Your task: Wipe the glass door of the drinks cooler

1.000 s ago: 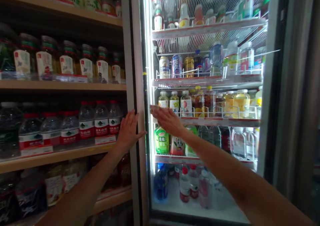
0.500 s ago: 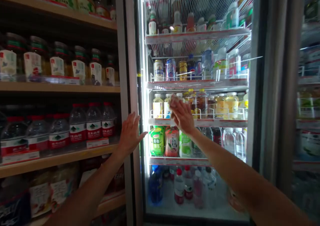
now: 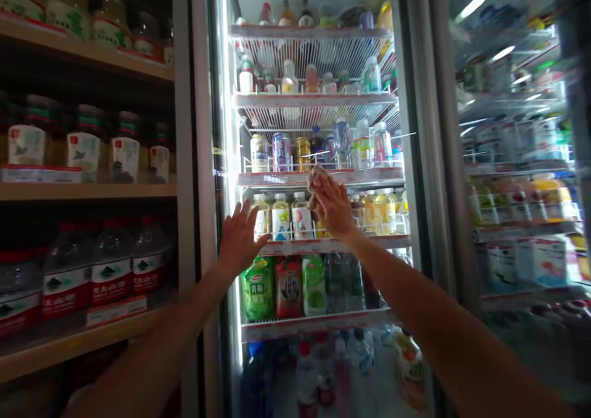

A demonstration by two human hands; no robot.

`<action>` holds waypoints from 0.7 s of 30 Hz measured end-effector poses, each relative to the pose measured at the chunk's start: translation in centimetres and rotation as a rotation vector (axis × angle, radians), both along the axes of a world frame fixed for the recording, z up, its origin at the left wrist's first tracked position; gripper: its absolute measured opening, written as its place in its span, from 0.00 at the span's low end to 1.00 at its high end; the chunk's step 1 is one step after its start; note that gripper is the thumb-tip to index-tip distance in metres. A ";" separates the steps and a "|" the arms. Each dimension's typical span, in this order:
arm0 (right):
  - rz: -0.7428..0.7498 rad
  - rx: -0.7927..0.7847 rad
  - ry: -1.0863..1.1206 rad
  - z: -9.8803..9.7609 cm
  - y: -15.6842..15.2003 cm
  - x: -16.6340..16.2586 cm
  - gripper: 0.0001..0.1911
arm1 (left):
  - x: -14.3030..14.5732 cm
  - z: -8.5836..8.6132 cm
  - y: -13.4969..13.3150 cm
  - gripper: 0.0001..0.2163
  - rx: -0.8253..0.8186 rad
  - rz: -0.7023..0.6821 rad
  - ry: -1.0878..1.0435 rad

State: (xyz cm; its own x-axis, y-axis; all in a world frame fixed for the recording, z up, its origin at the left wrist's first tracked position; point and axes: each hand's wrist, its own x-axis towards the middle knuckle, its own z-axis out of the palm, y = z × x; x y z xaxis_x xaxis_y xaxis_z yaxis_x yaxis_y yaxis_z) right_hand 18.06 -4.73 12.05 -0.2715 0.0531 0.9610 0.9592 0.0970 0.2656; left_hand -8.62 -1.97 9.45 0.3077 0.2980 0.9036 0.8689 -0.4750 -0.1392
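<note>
I stand before a lit drinks fridge (image 3: 418,159) with a glass door. My left hand (image 3: 240,236) lies flat and open on the glass near the door's left edge, fingers spread. My right hand (image 3: 331,207) is raised against the glass at the level of the can shelf (image 3: 360,176). Its fingers press on a pale crumpled thing (image 3: 317,174) that looks like a cloth. Behind the glass are cans (image 3: 281,151), small juice bottles (image 3: 281,216) and green and red bottles (image 3: 258,289).
Wooden shelves to the left carry large water bottles with red labels (image 3: 108,270) and jars with white labels (image 3: 83,147). A dark door frame (image 3: 196,159) separates them from the fridge. To the right, a second glass-door fridge (image 3: 517,178) holds more drinks.
My right hand has risen from the juice shelf to the can shelf, the pale thing now under its fingers. My left hand has stayed flat at the door's left edge. My view swung right.
</note>
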 end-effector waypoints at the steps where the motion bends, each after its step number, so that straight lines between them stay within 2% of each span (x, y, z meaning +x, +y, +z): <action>1: -0.013 0.036 0.082 1.5 -0.3 1.8 0.22 | 0.2 1.0 0.1 0.30 -0.010 0.026 -0.007; 3: -0.033 0.116 0.257 2.9 -1.4 5.8 0.20 | 0.2 2.4 0.2 0.29 -0.022 0.075 -0.005; 5: -0.051 0.211 0.434 3.1 -2.4 9.1 0.21 | 0.2 2.9 0.3 0.29 -0.015 0.101 0.007; 7: -0.064 0.278 0.518 3.1 -2.8 9.9 0.23 | 0.4 3.0 0.4 0.29 0.007 0.114 -0.005; 9: -0.066 0.288 0.499 3.0 -2.2 7.7 0.24 | 1.1 3.0 0.3 0.30 0.021 0.128 -0.019; 11: -0.057 0.237 0.367 2.7 -0.8 3.4 0.22 | 1.9 3.3 0.2 0.30 0.025 0.132 0.015; 13: -0.036 0.128 0.095 2.0 0.5 -0.4 0.22 | 2.5 3.7 -0.1 0.30 0.020 0.127 0.059; 15: -0.018 0.029 -0.168 1.2 0.8 -1.3 0.23 | 2.5 4.2 -0.3 0.30 0.007 0.136 0.037; 16: -0.013 0.025 -0.201 1.0 0.5 -0.4 0.23 | 2.4 4.3 -0.3 0.30 -0.002 0.145 0.010; 17: -0.013 0.059 -0.146 1.0 -0.1 1.4 0.22 | 2.1 4.3 -0.3 0.30 -0.010 0.152 -0.014; 18: -0.014 0.110 -0.037 1.1 -0.7 3.7 0.22 | 1.9 4.3 -0.3 0.31 -0.020 0.156 -0.028; 19: -0.017 0.225 0.187 1.6 -1.4 6.2 0.21 | 1.6 4.3 -0.3 0.31 -0.030 0.156 -0.034; 21: -0.025 0.320 0.388 2.9 -2.1 10.1 0.23 | 1.5 4.0 -0.2 0.31 -0.050 0.153 -0.038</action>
